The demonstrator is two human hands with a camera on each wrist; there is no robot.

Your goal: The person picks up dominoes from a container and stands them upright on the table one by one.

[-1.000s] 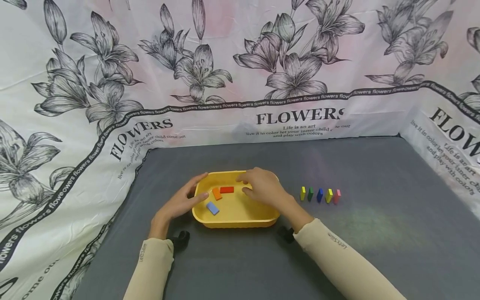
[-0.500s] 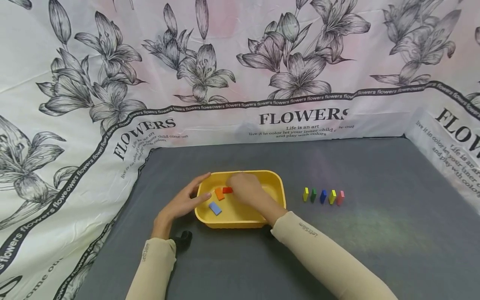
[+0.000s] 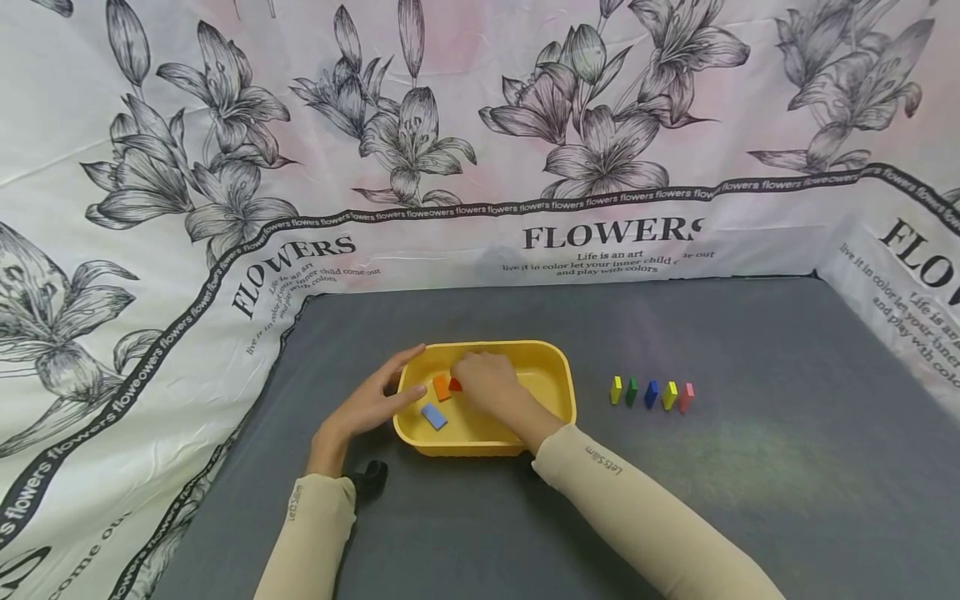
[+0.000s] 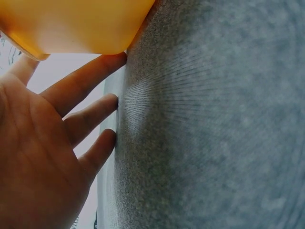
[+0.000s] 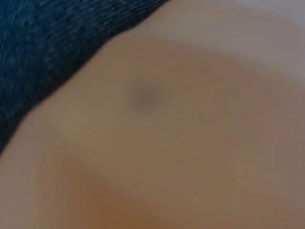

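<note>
A shallow yellow plastic bin (image 3: 540, 448) stands on the grey table. My left hand (image 3: 367, 406) holds its left side, thumb over the rim; in the left wrist view the other fingers (image 4: 81, 81) spread beside the outer wall (image 4: 86, 28). Inside the bin my right hand (image 3: 487, 379) has its fingers curled at a red block (image 3: 455, 384), which they mostly cover. Just left of that lie an orange block (image 3: 441, 387) and a light blue block (image 3: 434, 417). Only blurred skin (image 5: 167, 119) and dark cloth fill the right wrist view.
Right of the bin, several small blocks stand on end in a row: yellow (image 3: 616, 390), green (image 3: 632, 392), blue (image 3: 651, 394), another yellow (image 3: 670, 396) and pink (image 3: 686, 397). A flower-printed cloth (image 3: 600, 150) borders the table (image 3: 750, 350) at the back and sides.
My right hand has moved left and down from the bin's far right part to the red block, which now looks turned and mostly covered. My left hand keeps its place on the bin.
</note>
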